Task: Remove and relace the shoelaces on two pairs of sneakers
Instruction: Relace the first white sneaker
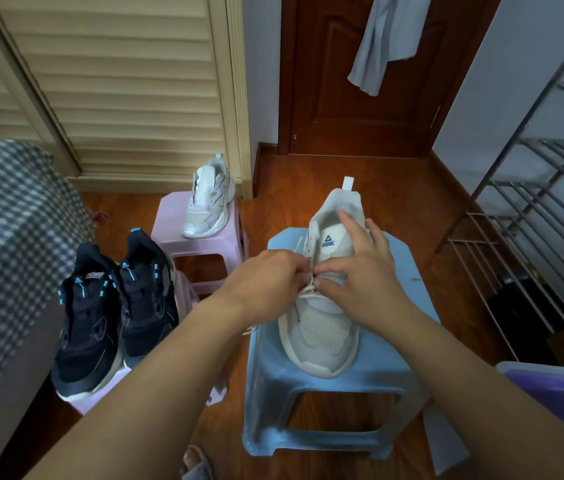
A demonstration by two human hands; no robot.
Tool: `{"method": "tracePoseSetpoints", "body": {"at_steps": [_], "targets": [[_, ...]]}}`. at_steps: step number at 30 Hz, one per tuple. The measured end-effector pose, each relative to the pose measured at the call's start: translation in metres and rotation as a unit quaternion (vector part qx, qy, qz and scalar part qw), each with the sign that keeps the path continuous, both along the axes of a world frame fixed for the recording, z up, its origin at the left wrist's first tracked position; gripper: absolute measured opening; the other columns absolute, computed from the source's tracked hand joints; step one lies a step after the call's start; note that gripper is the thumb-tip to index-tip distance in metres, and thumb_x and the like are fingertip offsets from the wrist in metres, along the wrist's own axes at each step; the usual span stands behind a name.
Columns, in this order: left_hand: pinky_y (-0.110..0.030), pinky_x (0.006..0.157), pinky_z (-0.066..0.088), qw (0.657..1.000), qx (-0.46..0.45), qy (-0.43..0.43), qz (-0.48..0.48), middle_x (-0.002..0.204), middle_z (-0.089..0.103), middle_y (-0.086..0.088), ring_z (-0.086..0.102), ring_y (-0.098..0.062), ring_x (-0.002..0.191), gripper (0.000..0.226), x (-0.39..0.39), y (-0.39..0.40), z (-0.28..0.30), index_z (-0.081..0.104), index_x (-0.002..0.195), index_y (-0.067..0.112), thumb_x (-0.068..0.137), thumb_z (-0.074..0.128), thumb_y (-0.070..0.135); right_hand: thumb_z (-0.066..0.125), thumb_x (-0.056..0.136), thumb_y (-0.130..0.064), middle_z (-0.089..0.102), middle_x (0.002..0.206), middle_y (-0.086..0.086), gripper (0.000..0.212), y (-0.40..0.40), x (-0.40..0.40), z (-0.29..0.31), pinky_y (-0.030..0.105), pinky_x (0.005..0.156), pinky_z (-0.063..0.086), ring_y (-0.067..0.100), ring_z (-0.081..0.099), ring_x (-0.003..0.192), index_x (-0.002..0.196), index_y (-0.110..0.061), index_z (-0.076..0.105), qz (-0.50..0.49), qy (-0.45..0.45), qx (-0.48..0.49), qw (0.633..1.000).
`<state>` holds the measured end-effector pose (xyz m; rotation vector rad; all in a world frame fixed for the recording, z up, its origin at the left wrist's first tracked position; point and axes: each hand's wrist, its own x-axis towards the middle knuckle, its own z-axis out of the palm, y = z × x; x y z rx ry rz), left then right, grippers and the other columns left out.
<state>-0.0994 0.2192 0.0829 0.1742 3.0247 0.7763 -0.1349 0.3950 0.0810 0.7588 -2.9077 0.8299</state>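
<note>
hands — left (270, 275), right (360, 268) — pinch lace (310, 292) | white sneaker (322, 327) near blue stool (322, 386) front edge

- A white lace (308, 289) is pinched by the left hand (270, 275) and right hand (360, 271) over a white sneaker (322, 306).
- The sneaker is set on a blue stool (325, 403).
</note>
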Motion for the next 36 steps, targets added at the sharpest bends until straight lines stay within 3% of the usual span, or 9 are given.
{"method": "tracePoseSetpoints", "body": {"at_steps": [8, 12, 16, 19, 21, 24, 27, 31, 36], "targets": [[-0.032, 0.061, 0.038, 0.986, 0.144, -0.040, 0.069, 0.056, 0.049, 0.007, 0.043, -0.010, 0.059, 0.051, -0.003, -0.002, -0.008, 0.052, 0.063, 0.017, 0.105, 0.047, 0.046, 0.079, 0.083, -0.029, 0.014, 0.166, -0.013, 0.010, -0.012, 0.000, -0.008, 0.040, 0.122, 0.008, 0.023, -0.004, 0.152, 0.076, -0.035, 0.079, -0.022, 0.015, -0.076, 0.997], [-0.040, 0.063, 0.048, 0.991, 0.098, -0.020, 0.094, 0.056, 0.055, 0.000, 0.051, -0.020, 0.062, 0.050, -0.009, 0.004, -0.001, 0.055, 0.061, 0.014, 0.098, 0.049, 0.047, 0.076, 0.085, -0.022, 0.021, 0.165, -0.008, 0.017, -0.013, 0.011, -0.009, 0.035, 0.121, 0.006, 0.022, -0.001, 0.153, 0.069, -0.026, 0.077, -0.003, 0.084, -0.092, 0.992], [-0.040, 0.060, 0.045, 0.996, 0.043, -0.006, 0.077, 0.058, 0.051, -0.002, 0.049, -0.025, 0.063, 0.040, -0.010, -0.002, 0.005, 0.048, 0.058, 0.012, 0.093, 0.053, 0.032, 0.071, 0.086, -0.009, 0.051, 0.141, -0.009, 0.015, 0.030, -0.008, 0.010, 0.037, 0.113, 0.030, 0.020, 0.038, 0.139, 0.073, -0.018, 0.073, -0.108, 0.073, -0.204, 0.970], [-0.036, 0.056, 0.038, 0.994, 0.078, -0.027, 0.067, 0.053, 0.043, 0.001, 0.038, -0.015, 0.053, 0.041, -0.008, -0.012, 0.004, 0.043, 0.059, 0.010, 0.095, 0.053, 0.028, 0.059, 0.096, -0.010, 0.069, 0.117, 0.011, 0.018, 0.106, -0.048, 0.012, 0.046, 0.102, 0.052, 0.026, 0.064, 0.117, 0.108, -0.009, 0.071, -0.380, -0.126, -0.500, 0.768], [-0.034, 0.056, 0.033, 0.990, 0.118, -0.040, 0.067, 0.051, 0.035, 0.006, 0.031, -0.011, 0.051, 0.041, -0.007, -0.017, 0.002, 0.038, 0.058, 0.015, 0.095, 0.053, 0.026, 0.047, 0.099, -0.004, 0.067, 0.105, 0.015, 0.033, 0.141, -0.059, -0.006, 0.039, 0.096, 0.055, 0.026, 0.066, 0.111, 0.129, 0.000, 0.059, -0.466, -0.207, -0.555, 0.657], [-0.031, 0.056, 0.033, 0.987, 0.132, -0.050, 0.073, 0.052, 0.035, 0.008, 0.031, -0.010, 0.050, 0.044, -0.006, -0.013, 0.002, 0.040, 0.060, 0.016, 0.099, 0.053, 0.032, 0.058, 0.083, -0.021, 0.063, 0.112, 0.011, 0.046, 0.138, -0.065, -0.013, 0.045, 0.084, 0.057, 0.027, 0.064, 0.097, 0.129, -0.018, 0.058, -0.466, -0.132, -0.300, 0.822], [-0.030, 0.056, 0.034, 0.985, 0.148, -0.049, 0.072, 0.056, 0.038, 0.005, 0.035, -0.009, 0.052, 0.051, -0.006, -0.012, 0.002, 0.046, 0.064, 0.008, 0.101, 0.054, 0.041, 0.067, 0.090, -0.025, 0.058, 0.115, -0.006, 0.026, 0.079, -0.037, 0.015, 0.027, 0.097, 0.040, 0.012, 0.051, 0.107, 0.115, -0.032, 0.070, -0.203, 0.039, -0.153, 0.966], [-0.030, 0.057, 0.035, 0.985, 0.152, -0.033, 0.068, 0.056, 0.039, 0.006, 0.037, -0.009, 0.054, 0.051, -0.004, -0.012, 0.002, 0.053, 0.070, 0.001, 0.101, 0.055, 0.041, 0.080, 0.081, -0.030, 0.059, 0.123, -0.004, 0.012, 0.014, 0.008, 0.004, 0.023, 0.105, 0.032, 0.020, 0.039, 0.120, 0.094, -0.030, 0.081, 0.069, 0.167, 0.003, 0.984], [-0.030, 0.056, 0.036, 0.988, 0.139, -0.023, 0.068, 0.054, 0.041, 0.005, 0.036, -0.009, 0.051, 0.045, -0.005, -0.014, -0.001, 0.053, 0.067, 0.002, 0.097, 0.059, 0.035, 0.068, 0.086, -0.013, 0.066, 0.107, 0.001, 0.016, 0.010, 0.007, 0.005, 0.042, 0.089, 0.047, 0.027, 0.049, 0.108, 0.074, -0.020, 0.077, 0.055, 0.267, -0.019, 0.962]]}}
